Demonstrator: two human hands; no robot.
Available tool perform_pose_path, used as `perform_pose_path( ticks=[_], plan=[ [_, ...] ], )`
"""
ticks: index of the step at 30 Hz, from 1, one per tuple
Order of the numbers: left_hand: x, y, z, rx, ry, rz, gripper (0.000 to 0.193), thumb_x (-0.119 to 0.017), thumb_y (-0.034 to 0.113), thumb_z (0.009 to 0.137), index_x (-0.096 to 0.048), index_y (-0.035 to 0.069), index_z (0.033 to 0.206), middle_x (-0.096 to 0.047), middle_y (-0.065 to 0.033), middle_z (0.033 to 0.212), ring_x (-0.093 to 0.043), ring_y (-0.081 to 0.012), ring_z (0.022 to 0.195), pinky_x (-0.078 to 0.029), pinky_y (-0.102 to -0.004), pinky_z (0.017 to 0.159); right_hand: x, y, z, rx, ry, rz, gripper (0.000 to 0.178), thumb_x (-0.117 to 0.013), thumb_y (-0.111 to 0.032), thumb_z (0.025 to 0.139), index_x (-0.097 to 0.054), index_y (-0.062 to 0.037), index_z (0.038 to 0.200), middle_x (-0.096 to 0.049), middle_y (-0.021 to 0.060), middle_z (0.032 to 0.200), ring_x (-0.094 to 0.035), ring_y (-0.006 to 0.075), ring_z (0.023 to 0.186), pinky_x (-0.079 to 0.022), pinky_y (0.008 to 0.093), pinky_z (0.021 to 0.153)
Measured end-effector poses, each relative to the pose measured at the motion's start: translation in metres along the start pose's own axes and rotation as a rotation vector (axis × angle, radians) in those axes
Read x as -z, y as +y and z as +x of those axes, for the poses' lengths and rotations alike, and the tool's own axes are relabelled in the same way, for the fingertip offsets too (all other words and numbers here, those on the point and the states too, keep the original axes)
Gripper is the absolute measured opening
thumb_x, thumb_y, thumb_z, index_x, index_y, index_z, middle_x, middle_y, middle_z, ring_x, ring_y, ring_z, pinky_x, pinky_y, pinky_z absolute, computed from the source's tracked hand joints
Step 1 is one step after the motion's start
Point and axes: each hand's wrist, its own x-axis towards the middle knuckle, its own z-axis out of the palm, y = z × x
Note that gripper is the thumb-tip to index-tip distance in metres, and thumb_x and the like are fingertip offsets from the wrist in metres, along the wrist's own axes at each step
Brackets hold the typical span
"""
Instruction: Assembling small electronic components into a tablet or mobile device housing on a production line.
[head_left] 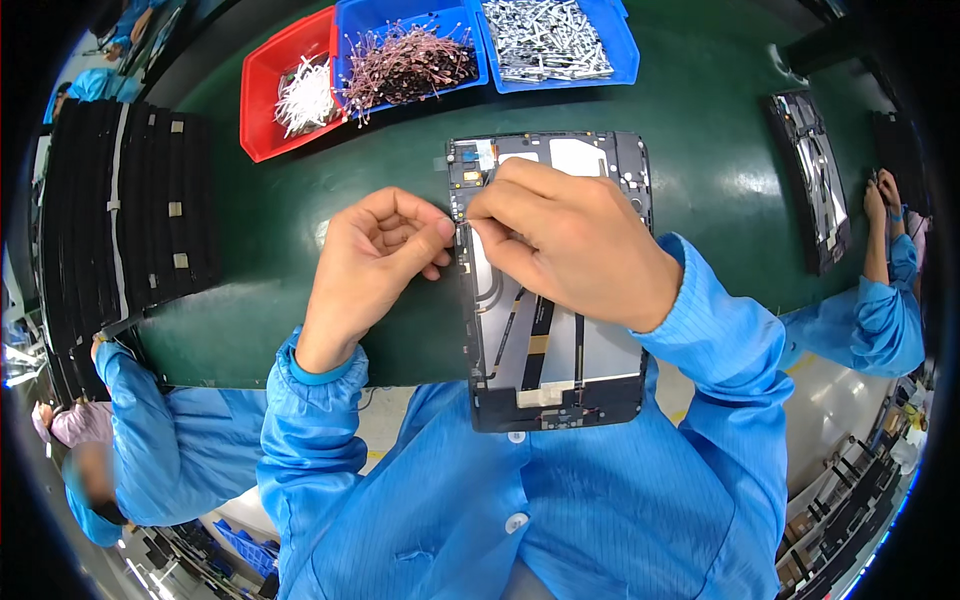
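Observation:
An opened tablet body (pixel 560 365) lies in front of me, its near end reaching past the table edge toward my chest. Flat ribbon cables and a pale inner panel show inside its black frame. At its upper left edge, my left hand (pixel 375 265) pinches thumb against forefinger, the other fingers curled. Across the tablet's upper half, my right hand (pixel 570 230) bends over with thumb and forefinger closed together near the same edge. The fingertips of both hands almost meet there. Whatever sits between them is too small to make out. My right hand hides part of the tablet's inside.
Along the back of the green table (pixel 390 155) stand a red bin (pixel 258 115) of white strips, a blue bin of thin pinkish wired parts (pixel 410 65), and another of silvery pieces (pixel 545 40). Black trays (pixel 150 200) are stacked left. Another tablet body (pixel 812 180) lies right, near a co-worker's hands.

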Motion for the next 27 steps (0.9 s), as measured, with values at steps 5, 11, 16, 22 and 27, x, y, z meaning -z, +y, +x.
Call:
perform_pose_path(
  ticks=[5,11,16,22,27],
  plan=[
    [0.0009,0.0065,0.0007,0.030,-0.017,0.035,0.010,-0.070,0.005,0.095,-0.065,-0.003,0.100,-0.071,-0.0068,0.090,-0.067,-0.0104,0.078,-0.055,-0.0234,0.068,0.0009,0.0017,-0.0020,0.001,-0.025,-0.018,0.010,-0.071,-0.005,0.083,-0.066,-0.0029,0.092,-0.061,0.0085,0.086,-0.064,0.0277,0.070,-0.053,0.0370,0.061],
    [-0.0015,0.0079,0.0019,0.016,-0.014,0.079,0.010,-0.069,0.004,0.095,-0.063,-0.003,0.098,-0.071,-0.0078,0.089,-0.068,-0.0110,0.077,-0.056,-0.0242,0.068,0.0007,0.0054,-0.0022,0.033,-0.019,-0.013,0.012,-0.069,-0.012,0.085,-0.060,-0.0037,0.086,-0.059,0.0101,0.084,-0.066,0.0328,0.068,-0.053,0.0431,0.056],
    [-0.0022,0.0062,0.0034,-0.005,-0.007,0.050,0.008,-0.068,0.002,0.095,-0.062,-0.003,0.097,-0.070,-0.0080,0.088,-0.068,-0.0118,0.077,-0.057,-0.0250,0.068,0.0014,0.0056,-0.0016,0.037,-0.004,0.023,0.011,-0.068,-0.012,0.086,-0.061,-0.0032,0.086,-0.060,0.0108,0.085,-0.066,0.0336,0.069,-0.054,0.0437,0.057],
    [-0.0013,0.0044,0.0051,-0.002,-0.014,0.019,0.006,-0.066,0.000,0.094,-0.061,-0.003,0.096,-0.070,-0.0083,0.087,-0.068,-0.0125,0.076,-0.057,-0.0257,0.069,-0.0001,0.0058,-0.0029,0.012,-0.009,0.007,0.011,-0.070,-0.008,0.084,-0.063,-0.0050,0.091,-0.058,0.0082,0.084,-0.063,0.0300,0.069,-0.052,0.0400,0.058],
    [-0.0030,0.0004,0.0042,-0.023,0.006,-0.012,0.006,-0.065,-0.003,0.093,-0.059,-0.002,0.094,-0.069,-0.0080,0.088,-0.068,-0.0125,0.076,-0.057,-0.0259,0.069,-0.0002,0.0046,-0.0028,0.017,0.003,0.022,0.010,-0.071,-0.007,0.084,-0.063,-0.0054,0.090,-0.058,0.0082,0.083,-0.063,0.0302,0.068,-0.052,0.0403,0.057]
  ],
)
